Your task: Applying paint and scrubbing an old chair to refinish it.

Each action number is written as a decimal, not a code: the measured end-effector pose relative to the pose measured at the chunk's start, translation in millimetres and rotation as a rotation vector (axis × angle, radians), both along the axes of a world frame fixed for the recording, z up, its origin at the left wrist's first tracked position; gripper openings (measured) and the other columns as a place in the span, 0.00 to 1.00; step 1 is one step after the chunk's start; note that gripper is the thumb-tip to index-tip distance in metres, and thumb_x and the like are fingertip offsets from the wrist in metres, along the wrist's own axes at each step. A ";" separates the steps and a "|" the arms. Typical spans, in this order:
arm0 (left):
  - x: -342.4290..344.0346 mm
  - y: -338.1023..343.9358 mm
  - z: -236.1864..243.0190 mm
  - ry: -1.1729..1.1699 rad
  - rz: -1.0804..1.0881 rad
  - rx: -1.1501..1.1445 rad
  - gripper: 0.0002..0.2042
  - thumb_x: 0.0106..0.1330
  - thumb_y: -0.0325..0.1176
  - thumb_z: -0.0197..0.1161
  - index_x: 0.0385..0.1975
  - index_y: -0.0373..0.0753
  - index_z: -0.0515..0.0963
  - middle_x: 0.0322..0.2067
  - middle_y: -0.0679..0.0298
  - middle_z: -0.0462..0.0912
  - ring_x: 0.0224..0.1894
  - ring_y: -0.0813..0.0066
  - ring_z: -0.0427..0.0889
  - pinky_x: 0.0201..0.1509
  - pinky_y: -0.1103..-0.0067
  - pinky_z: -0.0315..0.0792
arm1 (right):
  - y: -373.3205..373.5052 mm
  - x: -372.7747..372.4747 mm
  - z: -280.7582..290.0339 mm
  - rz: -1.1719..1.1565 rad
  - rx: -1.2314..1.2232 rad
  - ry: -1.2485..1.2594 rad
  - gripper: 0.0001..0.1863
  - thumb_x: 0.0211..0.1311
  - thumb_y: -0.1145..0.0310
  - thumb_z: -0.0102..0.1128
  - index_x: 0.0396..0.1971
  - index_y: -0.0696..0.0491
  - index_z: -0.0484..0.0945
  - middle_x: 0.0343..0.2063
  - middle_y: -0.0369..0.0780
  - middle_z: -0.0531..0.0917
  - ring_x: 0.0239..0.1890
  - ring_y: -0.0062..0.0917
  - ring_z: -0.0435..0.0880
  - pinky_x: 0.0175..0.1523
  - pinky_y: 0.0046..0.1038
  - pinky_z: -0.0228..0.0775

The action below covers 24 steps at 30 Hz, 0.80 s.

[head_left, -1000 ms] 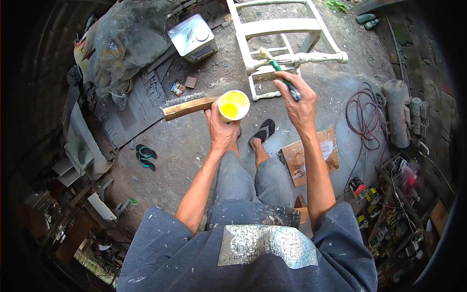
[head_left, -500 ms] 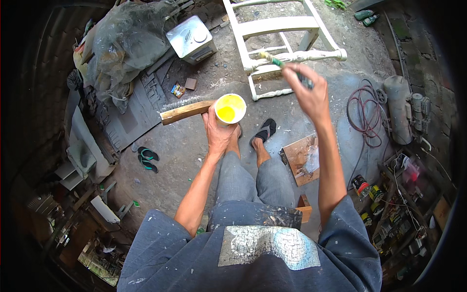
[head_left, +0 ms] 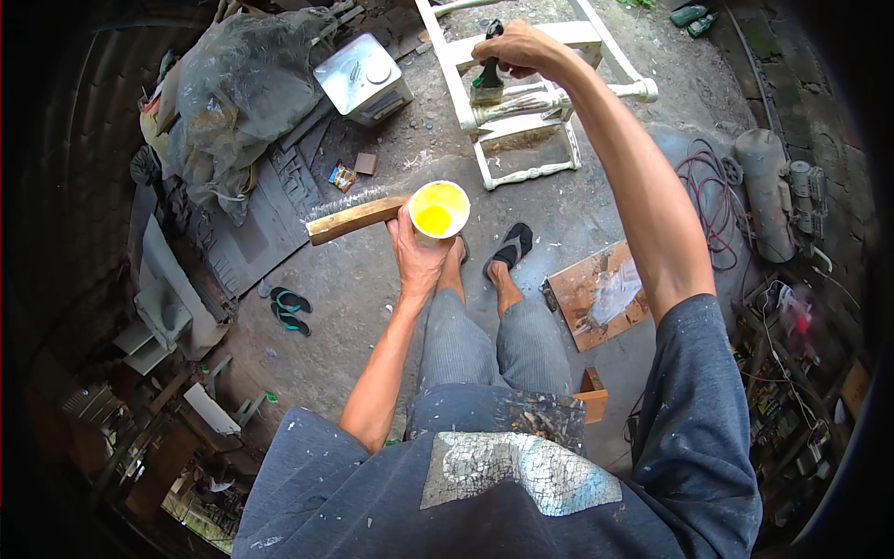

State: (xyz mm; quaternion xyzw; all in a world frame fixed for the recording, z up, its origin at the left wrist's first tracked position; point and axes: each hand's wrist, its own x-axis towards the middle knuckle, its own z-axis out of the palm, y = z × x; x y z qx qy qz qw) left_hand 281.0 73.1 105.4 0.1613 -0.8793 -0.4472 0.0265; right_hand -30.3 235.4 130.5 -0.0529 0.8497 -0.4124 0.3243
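Note:
My left hand point(head_left: 415, 256) grips a white cup point(head_left: 452, 220) of yellow liquid together with a wooden-backed bristle brush point(head_left: 352, 217), which sticks out to the left. My right hand point(head_left: 517, 48) is closed on a dark-handled flat paintbrush point(head_left: 486, 91), held out at the upper middle with its bristles down at a turned rail of a white wooden chair frame point(head_left: 531, 175). Whether the bristles touch the rail I cannot tell for sure. My forearm covers part of the chair's right side.
A metal can point(head_left: 356, 70) and crumpled plastic sheeting point(head_left: 228, 102) lie at upper left, flip-flops point(head_left: 289, 312) lower left. A stained board point(head_left: 587, 298), coiled hose point(head_left: 694, 182) and metal tank point(head_left: 764, 214) are at right, with cluttered shelving below.
My right hand has reached up and forward to the chair, turning the paintbrush so its bristles point down at the rail. My left hand has barely moved.

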 end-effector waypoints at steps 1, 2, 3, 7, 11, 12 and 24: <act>-1.4 3.1 -0.6 0.000 -0.004 0.008 0.36 0.46 0.31 0.76 0.58 0.40 0.68 0.50 0.57 0.75 0.52 0.56 0.69 0.58 0.66 0.64 | 8.6 -2.4 -4.6 0.010 0.010 0.018 0.17 0.57 0.56 0.66 0.18 0.53 0.80 0.13 0.32 0.73 0.12 0.13 0.67 0.16 0.18 0.59; 1.3 0.0 -1.2 0.010 0.008 0.002 0.35 0.46 0.31 0.76 0.58 0.40 0.68 0.50 0.57 0.74 0.52 0.55 0.69 0.58 0.66 0.64 | 8.4 0.0 -0.5 0.062 0.030 0.040 0.17 0.56 0.55 0.65 0.17 0.52 0.79 0.14 0.33 0.73 0.15 0.13 0.68 0.18 0.19 0.59; 2.9 -3.2 -1.4 0.024 0.015 -0.001 0.35 0.46 0.31 0.76 0.58 0.40 0.68 0.49 0.56 0.74 0.52 0.55 0.69 0.58 0.66 0.64 | 7.2 6.5 6.7 0.069 0.028 0.036 0.17 0.56 0.55 0.65 0.17 0.52 0.79 0.14 0.33 0.73 0.15 0.13 0.68 0.18 0.19 0.59; 8.0 -8.0 -1.7 -0.017 0.056 0.009 0.36 0.45 0.30 0.76 0.58 0.40 0.68 0.50 0.55 0.74 0.53 0.55 0.69 0.59 0.65 0.64 | 20.4 68.6 8.7 0.098 0.009 0.501 0.20 0.58 0.53 0.56 0.31 0.56 0.84 0.21 0.44 0.83 0.24 0.26 0.81 0.31 0.33 0.74; 8.3 -10.1 -7.2 0.012 0.049 -0.005 0.36 0.45 0.30 0.76 0.58 0.40 0.68 0.50 0.55 0.73 0.54 0.54 0.69 0.59 0.65 0.63 | 36.1 175.6 1.0 -0.003 -0.081 0.664 0.13 0.58 0.66 0.64 0.43 0.52 0.82 0.30 0.40 0.82 0.31 0.26 0.80 0.36 0.31 0.73; 7.2 -8.3 -7.6 0.020 0.037 -0.010 0.36 0.45 0.30 0.76 0.58 0.40 0.68 0.50 0.55 0.73 0.54 0.54 0.69 0.59 0.65 0.63 | 39.5 197.2 0.4 -0.012 -0.019 0.686 0.15 0.57 0.68 0.66 0.45 0.52 0.82 0.33 0.40 0.83 0.35 0.27 0.80 0.39 0.31 0.73; 4.5 -9.3 3.3 -0.022 0.045 0.006 0.34 0.49 0.28 0.77 0.57 0.37 0.67 0.50 0.54 0.67 0.55 0.61 0.71 0.58 0.69 0.68 | 30.4 255.4 -13.1 -1.274 -0.756 -0.142 0.32 0.69 0.44 0.51 0.53 0.62 0.74 0.35 0.43 0.83 0.33 0.18 0.79 0.41 0.20 0.74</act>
